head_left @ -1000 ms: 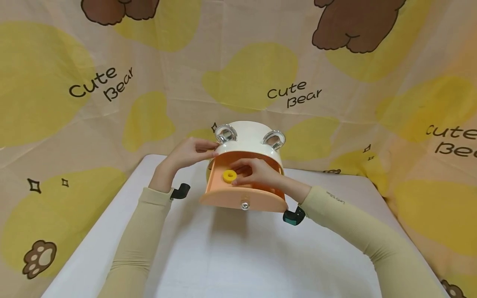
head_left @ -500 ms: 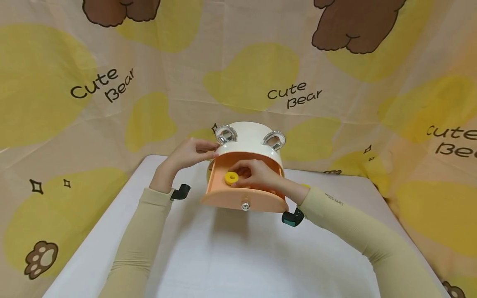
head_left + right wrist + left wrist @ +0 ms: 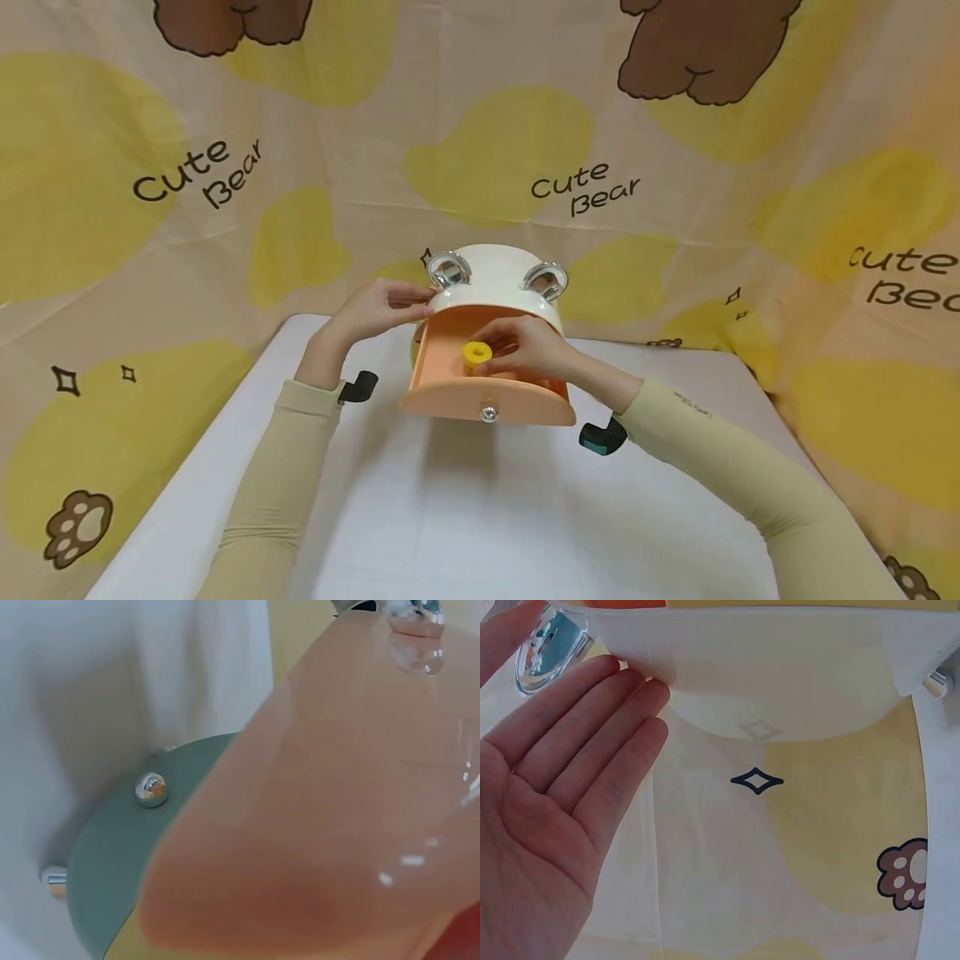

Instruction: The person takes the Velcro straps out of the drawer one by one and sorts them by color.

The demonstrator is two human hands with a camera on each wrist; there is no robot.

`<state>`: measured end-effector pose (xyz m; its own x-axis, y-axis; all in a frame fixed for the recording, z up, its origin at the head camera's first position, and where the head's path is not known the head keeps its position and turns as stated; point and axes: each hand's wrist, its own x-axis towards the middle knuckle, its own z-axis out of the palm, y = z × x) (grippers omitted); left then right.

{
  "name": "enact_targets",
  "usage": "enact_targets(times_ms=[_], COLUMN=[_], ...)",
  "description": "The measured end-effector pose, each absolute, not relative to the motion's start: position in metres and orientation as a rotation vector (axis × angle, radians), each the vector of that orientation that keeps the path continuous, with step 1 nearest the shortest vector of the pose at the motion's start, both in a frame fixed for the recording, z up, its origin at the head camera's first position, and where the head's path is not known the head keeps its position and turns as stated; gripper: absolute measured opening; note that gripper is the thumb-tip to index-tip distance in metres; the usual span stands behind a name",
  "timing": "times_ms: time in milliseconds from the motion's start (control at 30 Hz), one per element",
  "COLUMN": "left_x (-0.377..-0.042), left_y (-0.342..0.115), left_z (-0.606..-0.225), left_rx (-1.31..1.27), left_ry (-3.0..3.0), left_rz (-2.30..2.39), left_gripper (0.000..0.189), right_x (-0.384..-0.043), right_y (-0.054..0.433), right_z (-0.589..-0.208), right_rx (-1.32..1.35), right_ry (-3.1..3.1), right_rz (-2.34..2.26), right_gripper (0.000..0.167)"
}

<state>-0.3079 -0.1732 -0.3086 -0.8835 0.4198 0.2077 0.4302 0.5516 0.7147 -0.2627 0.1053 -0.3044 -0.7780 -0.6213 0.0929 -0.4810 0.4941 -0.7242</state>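
In the head view, a white bear-eared drawer box (image 3: 498, 265) stands on the table, its orange drawer (image 3: 442, 400) pulled out. Inside the drawer my right hand (image 3: 531, 346) pinches a small yellow ring (image 3: 470, 358) between thumb and fingers; I cannot tell whether the ring touches the drawer floor. My left hand (image 3: 372, 310) is at the box's upper left side, by a silver ear (image 3: 448, 271). In the left wrist view its fingers (image 3: 592, 750) lie straight, tips at the white wall. The right wrist view shows no hand, only the drawer front (image 3: 300, 802) close up.
A silver knob (image 3: 489, 414) sticks out from the orange drawer front. Below it, a green drawer front (image 3: 112, 847) with its own silver knob (image 3: 151, 790) appears in the right wrist view. The white table (image 3: 450, 525) backs onto a patterned cloth (image 3: 360, 150).
The yellow ring has moved a little to the right in the drawer, along with my right hand's fingertips. My left hand stays where it was on the box.
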Motion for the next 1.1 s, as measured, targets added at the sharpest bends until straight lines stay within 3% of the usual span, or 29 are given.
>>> enact_targets(times_ms=[500,767,1100], left_x=[-0.310,-0.288,-0.311], left_y=[-0.173,-0.165,-0.173], left_z=[-0.309,-0.290,-0.310], left_rx=[-0.768,-0.777,-0.780], left_ry=[-2.756,-2.775,-2.745], left_rz=[-1.264,-1.268,-1.269], left_gripper=[0.046,0.042,0.046], right_x=[-0.247,-0.241,-0.236], right_y=[0.128,0.144,0.170], right_z=[-0.293,-0.289,-0.283], right_rx=[-0.878,-0.851,-0.818], right_ry=[2.527,2.531,2.588], right_rz=[-1.239,-1.272,-1.310], right_gripper=[0.039,0.042,0.043])
